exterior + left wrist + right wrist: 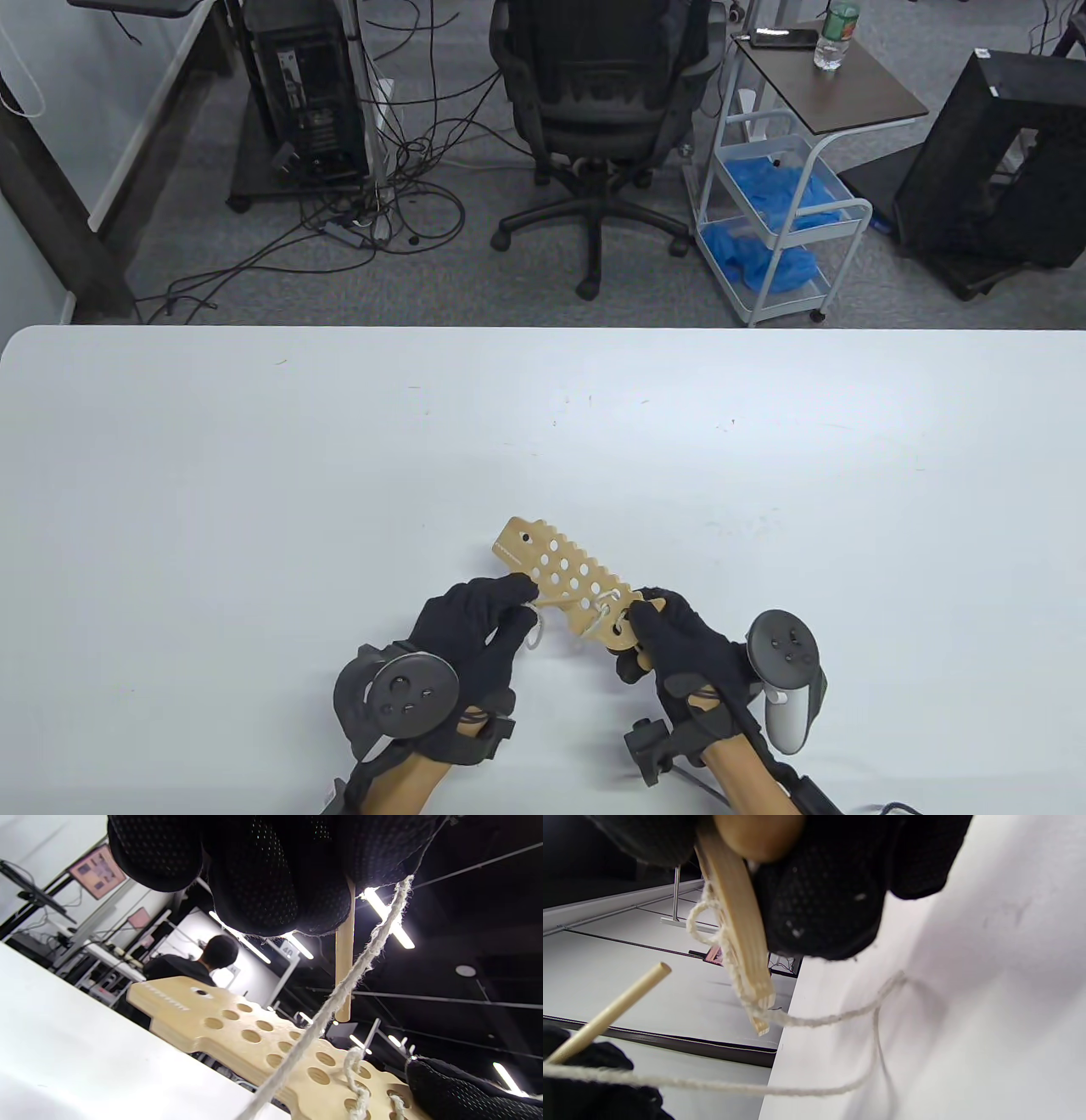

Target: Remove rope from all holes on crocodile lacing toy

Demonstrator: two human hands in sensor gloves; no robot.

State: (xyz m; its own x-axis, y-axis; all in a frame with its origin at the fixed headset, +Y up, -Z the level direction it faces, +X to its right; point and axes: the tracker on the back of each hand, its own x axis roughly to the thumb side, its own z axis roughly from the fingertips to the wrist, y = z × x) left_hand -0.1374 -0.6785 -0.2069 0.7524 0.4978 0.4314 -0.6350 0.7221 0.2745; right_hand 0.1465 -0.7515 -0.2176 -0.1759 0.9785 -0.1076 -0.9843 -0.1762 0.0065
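The wooden crocodile lacing toy is held just above the white table, head pointing up-left. My right hand grips its tail end; in the right wrist view the board's edge sits between the gloved fingers. My left hand pinches the rope's wooden needle stick beside the board's lower edge. The white rope runs from that hand into holes near the tail, with a loop there. The holes toward the head have no rope in them. Slack rope hangs below the board.
Past the table's far edge stand an office chair, a wire cart with blue material, a computer tower and floor cables. A person sits in the background of the left wrist view.
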